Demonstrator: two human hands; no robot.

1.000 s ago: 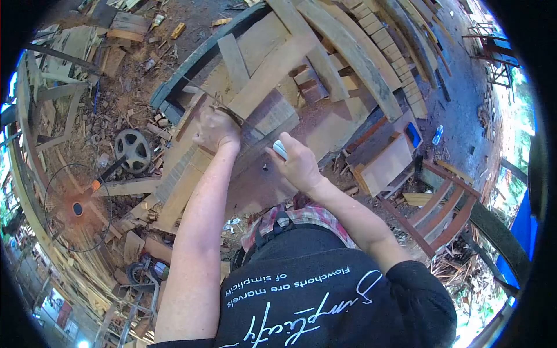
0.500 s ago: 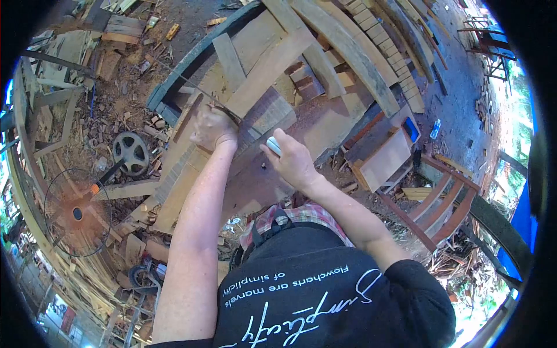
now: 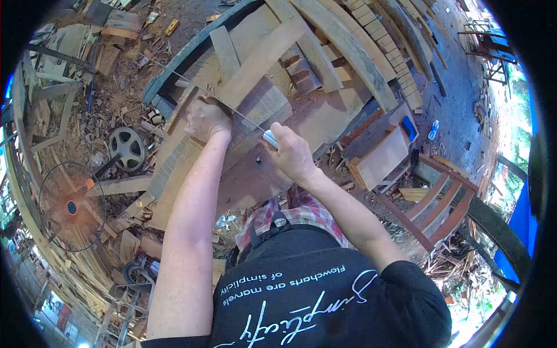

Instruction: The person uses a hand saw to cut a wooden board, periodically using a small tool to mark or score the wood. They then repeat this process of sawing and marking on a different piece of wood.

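My right hand (image 3: 293, 152) is closed around the pale blue handle (image 3: 271, 138) of a long thin tool. Its narrow blade (image 3: 248, 120) runs up and left, past my other hand, over the workbench. My left hand (image 3: 208, 120) is closed, knuckles up, at the lower end of a flat wooden board (image 3: 261, 61); its fingertips are partly hidden. The blade passes close to that board end, and whether it touches the wood I cannot tell. Under the board lies a grooved wooden block (image 3: 268, 108) on the bench top (image 3: 249, 174).
A curved dark beam (image 3: 191, 55) edges the bench at the far left, and long curved planks (image 3: 348, 52) lie at the far right. A round fan (image 3: 72, 207) and a spoked wheel (image 3: 127, 149) stand left. Chair parts (image 3: 435, 203) are at the right.
My right hand has moved slightly down and right with the handle, and more blade shows between my hands. The left hand has shifted slightly left in the view.
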